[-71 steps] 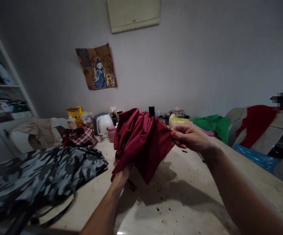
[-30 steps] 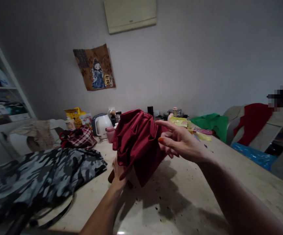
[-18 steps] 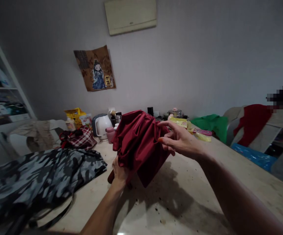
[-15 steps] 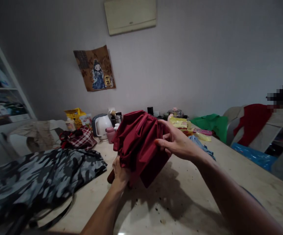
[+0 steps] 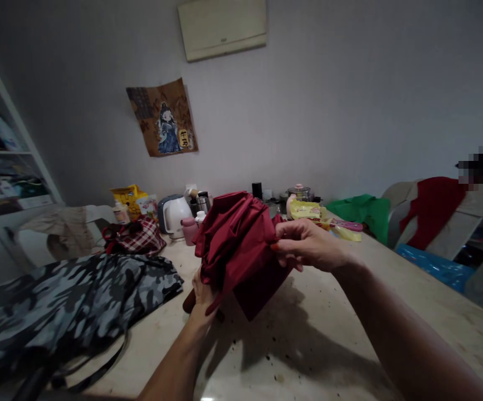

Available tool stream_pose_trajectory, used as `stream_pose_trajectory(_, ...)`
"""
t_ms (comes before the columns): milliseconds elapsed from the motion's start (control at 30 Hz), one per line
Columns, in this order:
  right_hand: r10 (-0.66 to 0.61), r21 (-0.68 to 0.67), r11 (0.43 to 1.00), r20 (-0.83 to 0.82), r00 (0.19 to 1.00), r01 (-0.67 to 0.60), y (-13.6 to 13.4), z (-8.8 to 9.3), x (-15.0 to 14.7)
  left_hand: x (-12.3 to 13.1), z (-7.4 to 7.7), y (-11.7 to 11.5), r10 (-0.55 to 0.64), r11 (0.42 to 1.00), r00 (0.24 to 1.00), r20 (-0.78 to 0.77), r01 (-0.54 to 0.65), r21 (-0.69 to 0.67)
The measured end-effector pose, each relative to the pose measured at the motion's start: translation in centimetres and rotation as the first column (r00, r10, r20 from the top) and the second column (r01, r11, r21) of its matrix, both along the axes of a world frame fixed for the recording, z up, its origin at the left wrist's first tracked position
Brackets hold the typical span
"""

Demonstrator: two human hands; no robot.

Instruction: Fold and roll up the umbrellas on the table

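A dark red folding umbrella [image 5: 235,245], its canopy loosely bunched in folds, is held above the table in front of me. My left hand [image 5: 203,292] is closed round its lower left end, where a brown handle [image 5: 189,301] sticks out; the canopy hides some of the fingers. At the right side of the canopy, my right hand [image 5: 303,245] pinches a fold of the cloth between thumb and forefinger. A flap of the canopy hangs down below, and its shadow falls on the table.
On the left lies a grey camouflage umbrella [image 5: 78,306] with a black strap. Behind stand a white kettle [image 5: 177,214], a pink bottle [image 5: 189,229] and a checked cloth bag [image 5: 138,236]. Snack packets [image 5: 306,210] and a green bag [image 5: 362,214] lie at the back right of the table [image 5: 412,317].
My right hand has shifted slightly right and down, and its fingers have closed on a fold of the canopy. A strip of cloth now hangs near my left wrist.
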State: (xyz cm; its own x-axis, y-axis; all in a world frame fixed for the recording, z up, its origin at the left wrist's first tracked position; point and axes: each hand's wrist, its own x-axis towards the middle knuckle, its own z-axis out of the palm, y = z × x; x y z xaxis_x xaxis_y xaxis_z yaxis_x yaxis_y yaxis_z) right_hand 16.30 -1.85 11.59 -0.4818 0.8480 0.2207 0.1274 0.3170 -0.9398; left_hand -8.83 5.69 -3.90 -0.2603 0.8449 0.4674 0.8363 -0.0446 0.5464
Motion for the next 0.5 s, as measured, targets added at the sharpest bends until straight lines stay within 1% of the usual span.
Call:
stream_pose_trajectory(67,-0.057,0.004,0.998,-0.067,0.996,0.057,0.3,-0.1,0.2,0.1,0.4,-0.1,0.004,0.999,0.999,-0.037,-0.005,-0.032)
stream_pose_trajectory(133,-0.162,0.087,0.981,-0.123,0.979,0.173,0.5,-0.2,0.1,0.2,0.6,-0.2,0.003,0.999,0.998,-0.065,-0.006,-0.049)
stream_pose_trajectory(200,-0.273,0.252,0.917,-0.17,0.947,0.309,0.4,-0.3,-0.2,0.2,0.7,-0.2,0.003,0.998,0.996,-0.088,-0.009,-0.067)
stream_pose_trajectory(233,-0.292,0.322,0.884,-0.185,0.938,0.339,0.3,-0.4,-0.4,0.2,0.7,-0.3,0.012,0.997,0.995,-0.099,-0.02,-0.074)
stream_pose_trajectory(267,-0.281,0.351,0.874,-0.197,0.939,0.335,0.2,-0.4,-0.6,0.3,0.7,-0.3,0.024,0.996,0.994,-0.111,-0.032,-0.08)
stream_pose_trajectory(300,-0.241,0.33,0.894,-0.214,0.947,0.302,0.1,-0.5,-0.8,0.3,0.6,-0.3,0.037,0.995,0.992,-0.121,-0.048,-0.089)
stream_pose_trajectory(367,-0.144,0.175,0.964,-0.285,0.948,0.199,0.1,-0.5,-1.1,0.3,0.6,-0.4,0.056,0.992,0.99,-0.132,-0.07,-0.106)
stream_pose_trajectory(400,-0.123,0.09,0.983,-0.326,0.937,0.16,0.1,-0.5,-1.1,0.3,0.6,-0.4,0.058,0.991,0.989,-0.133,-0.072,-0.11)
stream_pose_trajectory(433,-0.126,0.031,0.989,-0.344,0.93,0.145,0.2,-0.4,-1.0,0.4,0.7,-0.5,0.054,0.991,0.99,-0.134,-0.069,-0.111)
stream_pose_trajectory(467,-0.142,0.011,0.988,-0.331,0.933,0.155,0.2,-0.4,-0.9,0.4,0.9,-0.5,0.048,0.991,0.99,-0.133,-0.064,-0.114)
stream_pose_trajectory(500,-0.164,0.029,0.983,-0.285,0.944,0.18,0.3,-0.4,-0.8,0.4,1.1,-0.6,0.042,0.991,0.991,-0.129,-0.057,-0.118)
